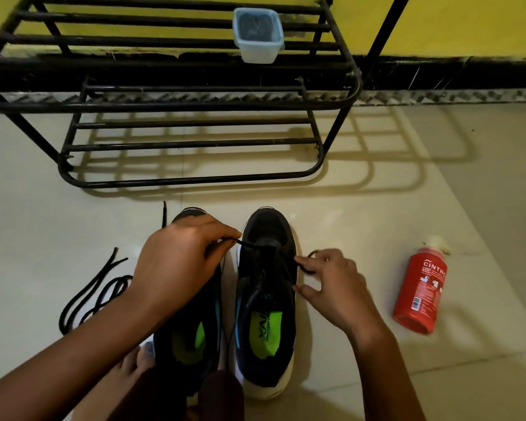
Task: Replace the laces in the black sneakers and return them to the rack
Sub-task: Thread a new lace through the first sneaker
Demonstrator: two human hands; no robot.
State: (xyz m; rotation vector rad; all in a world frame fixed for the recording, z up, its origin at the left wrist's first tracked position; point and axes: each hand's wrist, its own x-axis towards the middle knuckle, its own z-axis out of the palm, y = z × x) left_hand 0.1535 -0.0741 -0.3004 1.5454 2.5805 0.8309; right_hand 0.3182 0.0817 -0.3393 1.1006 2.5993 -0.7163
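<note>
Sneakers of black mesh with green insoles stand side by side on the pale floor tiles (377, 208), left shoe (192, 335) beside right shoe (268, 305). My left hand (176, 262) arches over, pinching the thin black lace (249, 244); my right hand (331, 287) pinches its other strand, remaining fingers spread.

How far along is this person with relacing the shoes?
Early to midway, it seems. One loose lace lies on the floor, apparently already pulled out. The left hand and right hand each pinch a lace end at the right sneaker. The left sneaker shows no lacing, though the hand hides part. Both shoes sit on the floor; the rack waits.
</note>
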